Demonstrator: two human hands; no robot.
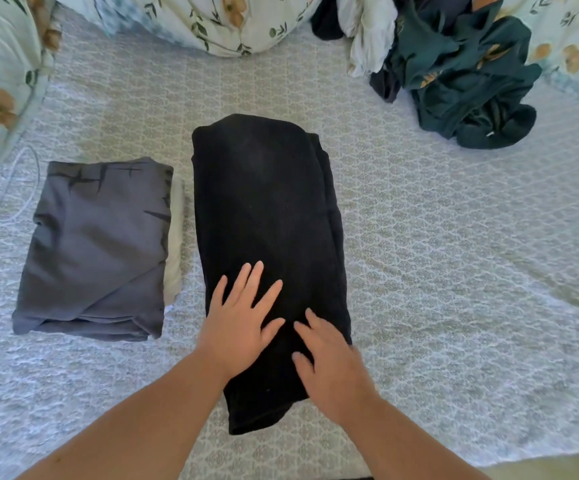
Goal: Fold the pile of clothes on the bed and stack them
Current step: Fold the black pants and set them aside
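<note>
A black garment, folded into a long strip, lies in the middle of the bed. My left hand rests flat on its near half with fingers spread. My right hand lies on the strip's near right edge, fingers loosely apart, gripping nothing that I can see. To the left sits a folded grey garment with dark marks, stacked on a pale folded piece that peeks out on its right side. An unfolded pile of dark teal, navy and white clothes sits at the far right.
The bed has a pale patterned cover. Floral pillows or a duvet line the far edge, with another floral pillow at the far left. A thin white cable curls near the grey stack.
</note>
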